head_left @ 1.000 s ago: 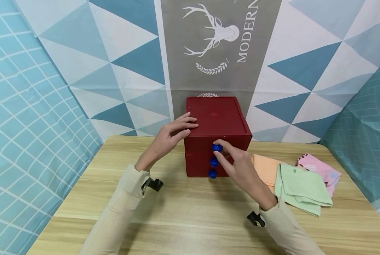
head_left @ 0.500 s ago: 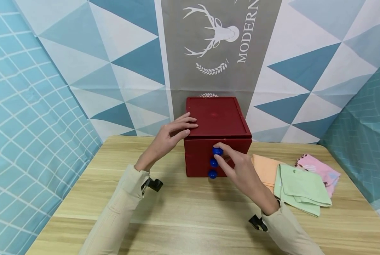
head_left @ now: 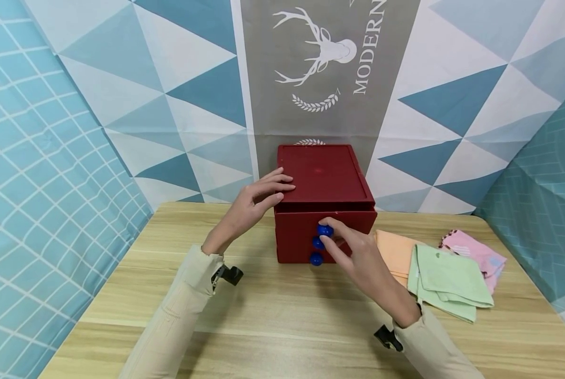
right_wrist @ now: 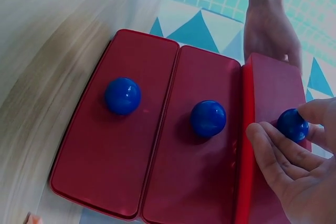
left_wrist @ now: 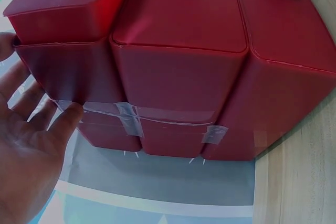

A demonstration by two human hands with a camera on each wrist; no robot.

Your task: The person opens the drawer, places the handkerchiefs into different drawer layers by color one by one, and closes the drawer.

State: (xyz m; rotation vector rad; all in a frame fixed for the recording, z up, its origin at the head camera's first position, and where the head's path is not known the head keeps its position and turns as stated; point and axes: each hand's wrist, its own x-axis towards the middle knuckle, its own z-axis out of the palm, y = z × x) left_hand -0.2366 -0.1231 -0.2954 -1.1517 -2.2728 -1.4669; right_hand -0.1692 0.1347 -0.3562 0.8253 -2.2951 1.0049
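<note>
A dark red cabinet of three stacked drawers [head_left: 320, 173] stands at the back of the table, each drawer with a round blue knob. My right hand [head_left: 360, 258] pinches the top drawer's knob [right_wrist: 292, 125] between thumb and fingers. That top drawer [right_wrist: 275, 85] sticks out a little past the two below, with a dark gap under the cabinet's lid. My left hand [head_left: 256, 200] rests with spread, fairly straight fingers on the cabinet's top left edge. In the left wrist view its thumb touches the side wall [left_wrist: 73, 72], where clear tape joins the units.
Right of the cabinet lie folded cloths: an orange one [head_left: 396, 252], a green one [head_left: 450, 279] and a pink one [head_left: 476, 255]. The wooden table [head_left: 282, 326] reaches toward me. A patterned cloth backdrop [head_left: 192, 105] hangs close behind the cabinet.
The top drawer has slid outward toward me, opening a gap under the lid. My right hand has moved back with its knob. The left hand has stayed in place.
</note>
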